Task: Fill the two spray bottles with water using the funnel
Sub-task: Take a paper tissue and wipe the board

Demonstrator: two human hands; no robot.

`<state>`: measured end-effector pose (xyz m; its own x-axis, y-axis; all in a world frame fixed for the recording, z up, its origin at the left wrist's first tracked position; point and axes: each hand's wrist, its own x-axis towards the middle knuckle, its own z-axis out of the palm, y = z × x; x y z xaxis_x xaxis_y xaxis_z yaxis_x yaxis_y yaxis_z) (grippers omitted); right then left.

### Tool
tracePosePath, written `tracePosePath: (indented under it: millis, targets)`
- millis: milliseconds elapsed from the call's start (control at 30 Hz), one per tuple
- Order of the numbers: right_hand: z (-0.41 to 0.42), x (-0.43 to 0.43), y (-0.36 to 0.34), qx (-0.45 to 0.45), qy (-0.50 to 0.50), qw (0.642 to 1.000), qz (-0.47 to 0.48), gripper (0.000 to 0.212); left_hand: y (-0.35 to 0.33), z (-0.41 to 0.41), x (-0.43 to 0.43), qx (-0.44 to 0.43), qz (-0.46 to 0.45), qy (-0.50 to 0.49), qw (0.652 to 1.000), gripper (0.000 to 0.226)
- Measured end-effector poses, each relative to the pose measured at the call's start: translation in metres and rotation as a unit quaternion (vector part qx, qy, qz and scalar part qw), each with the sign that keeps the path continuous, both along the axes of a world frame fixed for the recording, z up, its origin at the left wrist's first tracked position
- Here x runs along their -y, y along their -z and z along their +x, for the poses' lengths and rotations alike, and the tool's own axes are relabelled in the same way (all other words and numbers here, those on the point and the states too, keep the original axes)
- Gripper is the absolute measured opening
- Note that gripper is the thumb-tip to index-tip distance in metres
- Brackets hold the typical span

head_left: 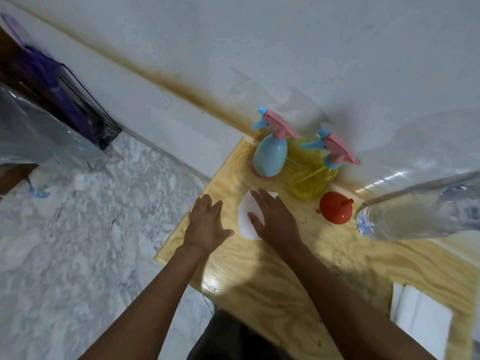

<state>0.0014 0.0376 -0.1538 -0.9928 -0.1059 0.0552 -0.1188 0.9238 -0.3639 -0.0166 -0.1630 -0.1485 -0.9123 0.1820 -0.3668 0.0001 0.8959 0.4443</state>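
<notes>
The bench (324, 276) is light yellow wood w/ wavy lines in it. Its back edge sits vs. a white wall (285, 35). A brown dirty streak (181, 84) runs along the bottom of the wall. The floor (91, 242) is grey & white stone, like marble. The L hand (207, 224) lies flat on the bench near the left edge, fingers straight & a bit spread, holding nothing. The R hand (272, 219) lies flat too, fingers straight, resting on a white paper (246, 229) & not gripping it. The blue spray bottle (270, 157) stands at the back corner of the bench, close to the wall. The yellow spray bottle (309, 178) stands just beside it on the right; it's hard to tell if they touch. Both have pink & blue spray tops on. The funnel (336, 209) is orange-red & sits on the bench in front of the yellow bottle, right of the paper, wide end down & thin end poking up. A big clear bottle (415, 216) is near the funnel at the right side. A white flat thing (420, 315) lies at the bench's near right part. Far left on the floor there is a clear plastic bag (39, 131), a black wire frame (98, 118) & a blurry purple thing (52, 74).
</notes>
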Motion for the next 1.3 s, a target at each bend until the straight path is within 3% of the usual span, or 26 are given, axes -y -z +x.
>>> tracePosePath:
  millis: [133,367,667,767,867,933,1100,1300]
  targets:
    - [0.009,-0.004,0.02,0.022,-0.112,0.992,0.049,0.052,-0.004,0.005,-0.001,0.006,0.024,-0.018,1.0,0.09]
    - [-0.006,0.016,0.026,0.021,-0.138,0.987,0.083,0.042,-0.006,0.004,-0.001,0.009,0.034,-0.025,0.999,0.089]
    - [-0.005,0.017,0.03,0.0,-0.083,0.995,0.061,0.042,-0.011,0.005,0.0,0.019,0.046,-0.035,0.998,0.088]
    - [0.011,0.016,0.031,0.001,-0.076,0.996,0.055,0.051,-0.01,0.004,0.0,0.019,0.047,-0.036,0.998,0.087]
    - [0.026,0.017,0.041,-0.028,-0.099,0.992,0.078,0.038,-0.009,0.004,-0.001,0.021,0.048,-0.034,0.998,0.087]
    - [0.03,0.018,0.045,-0.042,-0.127,0.985,0.106,0.042,-0.007,0.004,0.0,0.021,0.049,-0.034,0.998,0.086]
    - [0.004,0.033,0.029,-0.054,-0.118,0.991,0.034,0.045,-0.009,0.004,-0.001,0.019,0.045,-0.03,0.998,0.085]
    - [-0.029,0.029,0.016,-0.005,-0.078,0.997,0.013,0.032,-0.009,0.003,0.001,0.023,0.048,-0.026,0.998,0.087]
